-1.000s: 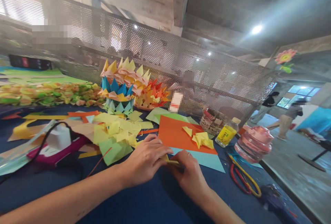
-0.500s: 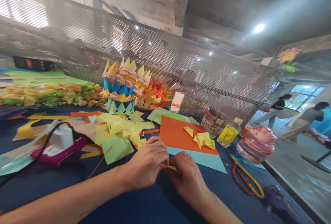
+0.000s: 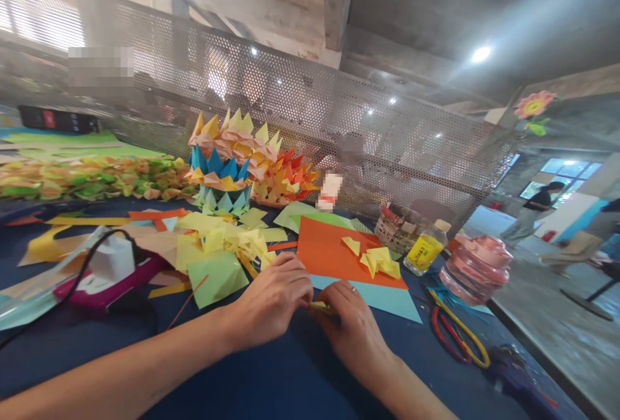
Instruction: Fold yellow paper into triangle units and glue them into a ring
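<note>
My left hand (image 3: 281,294) and my right hand (image 3: 346,323) meet above the dark blue tabletop, fingers pinched together. Between them is a small folded piece of yellow paper (image 3: 321,307), mostly hidden by my fingers. Just beyond the right hand lies an orange sheet (image 3: 322,249) over a light blue sheet (image 3: 387,304). Several small yellow folded papers (image 3: 380,262) rest on the orange one. Left of my left hand are a green paper square (image 3: 217,281) and a heap of yellow folded pieces (image 3: 247,242).
Spiky folded-paper rings (image 3: 225,168) stand at the back, before a perforated metal screen (image 3: 290,97). On the right are a yellow-labelled bottle (image 3: 426,249), a pink water jug (image 3: 477,268), scissors (image 3: 458,329) and a dark purple tool (image 3: 520,381). A magenta power strip (image 3: 104,287) with a cable lies left.
My hands keep almost the same pose around the yellow paper. The view has shifted slightly, and people walking in the background at the right have moved further right.
</note>
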A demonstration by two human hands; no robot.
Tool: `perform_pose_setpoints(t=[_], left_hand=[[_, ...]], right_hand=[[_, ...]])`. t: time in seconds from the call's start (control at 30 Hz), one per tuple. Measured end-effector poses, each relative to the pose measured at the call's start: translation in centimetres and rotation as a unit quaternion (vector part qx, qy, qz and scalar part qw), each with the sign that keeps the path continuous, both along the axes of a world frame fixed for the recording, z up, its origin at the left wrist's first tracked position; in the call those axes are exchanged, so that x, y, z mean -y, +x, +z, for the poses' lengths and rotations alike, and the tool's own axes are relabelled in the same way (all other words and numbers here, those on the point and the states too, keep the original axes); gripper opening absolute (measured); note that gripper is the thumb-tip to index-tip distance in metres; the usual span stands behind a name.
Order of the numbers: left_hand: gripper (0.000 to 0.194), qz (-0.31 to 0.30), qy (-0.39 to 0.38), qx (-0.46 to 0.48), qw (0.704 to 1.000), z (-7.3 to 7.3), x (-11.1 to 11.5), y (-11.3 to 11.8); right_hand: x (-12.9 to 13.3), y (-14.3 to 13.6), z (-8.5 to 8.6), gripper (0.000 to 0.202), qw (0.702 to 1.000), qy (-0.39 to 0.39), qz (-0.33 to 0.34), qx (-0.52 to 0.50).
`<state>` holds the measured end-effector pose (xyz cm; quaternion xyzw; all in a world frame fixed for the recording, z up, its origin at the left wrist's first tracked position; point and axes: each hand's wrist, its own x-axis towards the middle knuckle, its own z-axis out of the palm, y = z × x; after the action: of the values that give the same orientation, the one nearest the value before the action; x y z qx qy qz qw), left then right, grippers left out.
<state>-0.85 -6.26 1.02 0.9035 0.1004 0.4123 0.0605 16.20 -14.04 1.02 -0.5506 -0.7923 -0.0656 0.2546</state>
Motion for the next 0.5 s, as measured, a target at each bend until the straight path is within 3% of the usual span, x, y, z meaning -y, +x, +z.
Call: perform_pose_setpoints(t=[0.5], left_hand=[[0.016, 0.021, -0.067, -0.007, 0.997, -0.30, 0.02, -0.06]], right_hand=[[-0.16, -0.01, -0.15, 0.009, 0.998, -0.013, -0.019, -0.065]])
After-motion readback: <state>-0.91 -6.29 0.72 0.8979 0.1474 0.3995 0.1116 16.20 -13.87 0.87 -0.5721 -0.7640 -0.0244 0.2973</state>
